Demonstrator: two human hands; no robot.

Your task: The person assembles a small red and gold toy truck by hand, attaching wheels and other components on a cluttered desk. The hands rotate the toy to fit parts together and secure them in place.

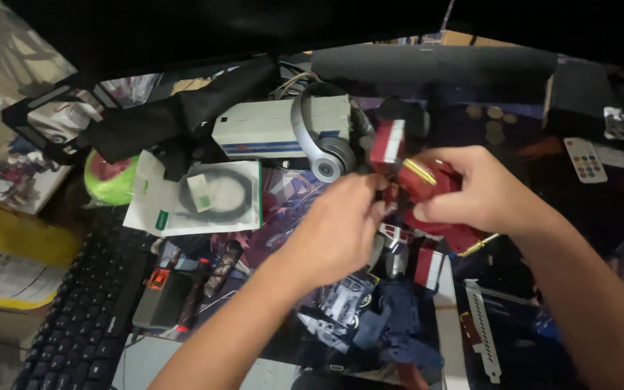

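Both my hands hold a red, white and silver robot toy [414,180] above a cluttered desk. My right hand [474,189] wraps the toy's red upper body from the right, fingers curled over a part with a gold piece. My left hand [341,227] pinches the toy's left side with closed fingers. The toy's grey and white lower parts [406,253] hang below the hands. A red and white block of the toy [388,144] sticks up just above my left fingers.
Grey headphones [324,148] lie on a white and blue box [269,128]. A bagged black cable [207,196], green ball [106,180], black keyboard [92,310], white remote [585,160] and blue cloth [391,325] crowd the desk. A black monitor edge [254,29] runs along the top.
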